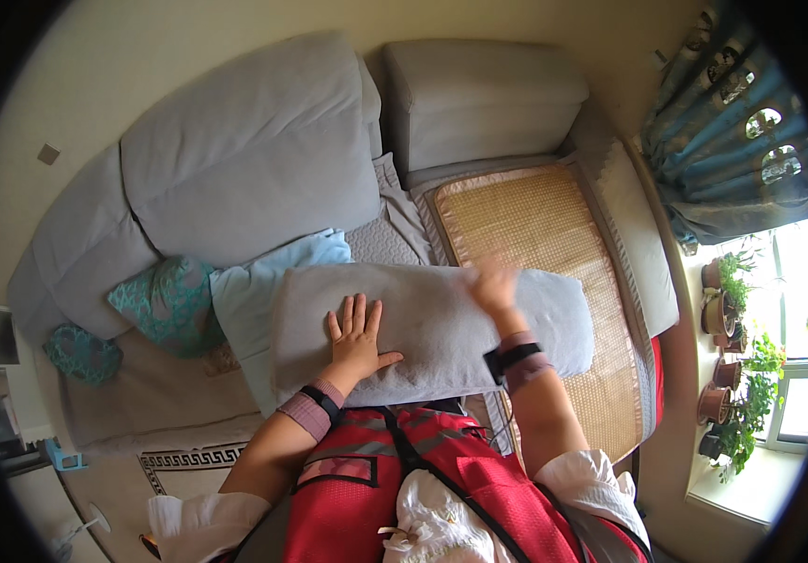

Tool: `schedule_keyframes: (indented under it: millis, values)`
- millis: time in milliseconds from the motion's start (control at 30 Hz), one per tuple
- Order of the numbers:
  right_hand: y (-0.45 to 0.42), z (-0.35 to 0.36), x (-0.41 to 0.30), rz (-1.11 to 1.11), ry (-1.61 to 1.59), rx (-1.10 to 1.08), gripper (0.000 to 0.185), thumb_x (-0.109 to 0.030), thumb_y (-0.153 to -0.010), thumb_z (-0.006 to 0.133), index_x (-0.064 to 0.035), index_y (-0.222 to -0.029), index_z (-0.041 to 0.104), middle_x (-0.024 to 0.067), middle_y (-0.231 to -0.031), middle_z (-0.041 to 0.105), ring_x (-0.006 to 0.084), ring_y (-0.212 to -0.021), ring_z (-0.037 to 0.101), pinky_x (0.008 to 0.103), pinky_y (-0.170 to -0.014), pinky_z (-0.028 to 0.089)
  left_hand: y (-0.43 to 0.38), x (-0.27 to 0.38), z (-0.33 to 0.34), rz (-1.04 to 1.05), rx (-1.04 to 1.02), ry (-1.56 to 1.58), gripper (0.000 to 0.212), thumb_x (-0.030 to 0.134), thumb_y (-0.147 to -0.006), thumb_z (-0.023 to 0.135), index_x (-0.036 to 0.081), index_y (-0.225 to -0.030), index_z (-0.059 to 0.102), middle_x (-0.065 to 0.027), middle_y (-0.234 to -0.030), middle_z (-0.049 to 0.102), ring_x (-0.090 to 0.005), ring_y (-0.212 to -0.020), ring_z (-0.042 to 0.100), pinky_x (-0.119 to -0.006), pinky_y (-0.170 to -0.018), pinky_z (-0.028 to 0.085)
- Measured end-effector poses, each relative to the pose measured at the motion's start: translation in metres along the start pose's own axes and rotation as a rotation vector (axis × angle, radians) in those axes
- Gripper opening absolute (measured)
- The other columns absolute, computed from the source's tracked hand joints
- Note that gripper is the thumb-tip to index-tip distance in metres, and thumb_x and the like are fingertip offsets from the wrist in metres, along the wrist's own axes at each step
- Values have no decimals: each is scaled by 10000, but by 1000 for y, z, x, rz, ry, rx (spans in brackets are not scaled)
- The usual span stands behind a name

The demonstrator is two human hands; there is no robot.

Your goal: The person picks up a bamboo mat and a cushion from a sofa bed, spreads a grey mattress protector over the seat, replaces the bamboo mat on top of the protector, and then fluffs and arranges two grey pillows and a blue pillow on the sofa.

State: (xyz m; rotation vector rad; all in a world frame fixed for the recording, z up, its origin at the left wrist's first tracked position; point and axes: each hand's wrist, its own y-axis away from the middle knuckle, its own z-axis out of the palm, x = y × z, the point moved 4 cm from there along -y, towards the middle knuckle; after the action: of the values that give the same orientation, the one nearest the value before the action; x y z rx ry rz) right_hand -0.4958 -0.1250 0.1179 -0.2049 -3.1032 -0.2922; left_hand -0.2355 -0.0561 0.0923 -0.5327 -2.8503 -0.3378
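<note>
A long grey fabric sofa cushion (pixel 418 331) lies across in front of me, close to my body. My left hand (pixel 358 338) rests flat on its left half, fingers spread and thumb pointing right. Over the right half is my right hand (pixel 494 285), blurred, its fingers near the cushion's far edge; whether it touches the fabric cannot be told. Neither hand holds anything. Part of a pale blue cloth (pixel 249 295) shows behind the cushion's left end. Beyond the right end lies a woven mat (pixel 516 204) with a satin border.
Grey backrest cushions (pixel 256 155) and another backrest (pixel 481 105) stand along the wall. Teal patterned pillows (pixel 172 306) lie at the left. Potted plants (pixel 745 415) line the windowsill at the right, below a blue curtain (pixel 714 155). A light blue plastic item (pixel 65 456) is at lower left.
</note>
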Motion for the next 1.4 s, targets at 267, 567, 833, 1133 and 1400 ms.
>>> schedule_keyframes:
  millis: [267,567,833,1133,1400]
  values:
    - [-16,37,15,-172,-437,-108,660,-507,-812,560,-169,-1349,379,112,-1396,364,280,-1298,324,673,-1008,108,-4,-16,1,-12,-362,0,1122,628,-598,688,145,-1445,132,-181,-1496,73,-307,-1391,39,-555,-1006,190]
    - [86,97,-44,-245,-153,-504,742,-603,-854,363,-199,-1443,164,52,-1500,160,252,-1389,92,638,-1035,0,-54,-30,-36,67,-619,187,931,663,-683,589,46,-1346,372,-189,-1423,296,-314,-1333,260,-561,-1031,216]
    - [82,99,-19,-314,-284,-394,803,-592,-806,473,-211,-1442,165,79,-1495,169,266,-1387,96,612,-1044,-20,-59,-86,-112,-35,579,-179,717,509,-808,545,98,-1361,346,-178,-1417,307,-325,-1334,243,-584,-1035,171]
    - [16,22,-49,-292,-493,-100,761,-484,-790,593,-168,-1402,271,123,-1464,221,300,-1347,213,662,-1006,142,13,-111,27,-118,-417,-4,891,719,-777,379,204,-1450,105,-76,-1508,107,-269,-1389,72,-603,-1057,55]
    - [86,57,-135,-528,-124,-642,772,-636,-845,364,-198,-1445,150,87,-1497,156,263,-1383,129,608,-1051,65,16,-100,17,-49,-407,-137,976,709,-728,481,169,-1448,104,-95,-1511,71,-274,-1391,45,-593,-1059,40]
